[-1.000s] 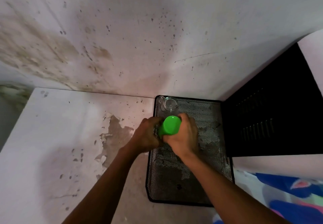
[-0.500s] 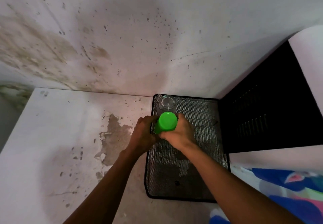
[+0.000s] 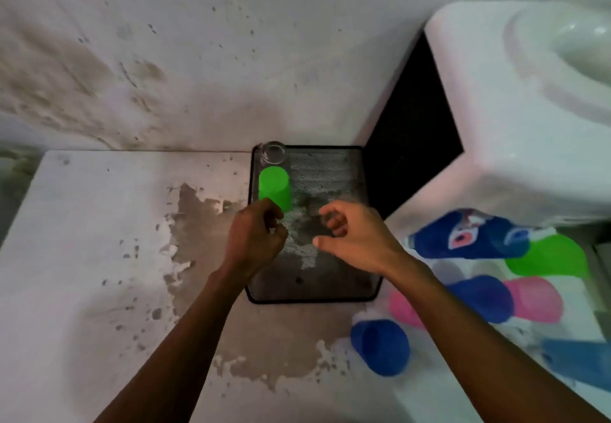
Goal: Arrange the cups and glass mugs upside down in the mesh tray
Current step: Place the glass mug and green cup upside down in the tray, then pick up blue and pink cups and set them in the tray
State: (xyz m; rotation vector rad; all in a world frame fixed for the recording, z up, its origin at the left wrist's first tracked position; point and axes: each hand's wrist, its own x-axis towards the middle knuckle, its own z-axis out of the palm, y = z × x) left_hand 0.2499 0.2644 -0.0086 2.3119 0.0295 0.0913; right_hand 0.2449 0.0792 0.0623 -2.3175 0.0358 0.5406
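**Both hands empty above the tray, more cups waiting at the right**

The left hand (image 3: 256,237) hangs over the near-left part of the mesh tray (image 3: 350,285), fingers curled loosely toward the palm and holding nothing; its knuckles sit just in front of the green cup (image 3: 274,189), and I cannot tell whether they brush it. The right hand (image 3: 352,239) hovers beside it over the tray's middle, fingers half spread and relaxed, also carrying nothing

The green cup stands upside down along the tray's left wall, base up. Just beyond it, in the far-left corner, a glass mug (image 3: 272,153) also stands in the tray; it looks inverted, though blur makes that uncertain. The rest of the mesh floor is bare, so the job seems barely begun

The tray rests on a stained, flaking desk (image 3: 99,241) against the wall. To its right, on a patterned cloth (image 3: 469,234), lie the remaining cups on their sides: a blue cup (image 3: 380,345) nearest, a pink cup (image 3: 405,312) behind it, then a darker blue cup (image 3: 479,298), another pink cup (image 3: 535,298) and a second green cup (image 3: 549,255) farther right

These plastic cups will likely be light, stiff and a bit slick; gripping around the wall near the base should let the wrist turn the mouth down. Being light, they may tip on the mesh if bumped. The glass is heavier and breakable, so neighbours should go down gently beside it
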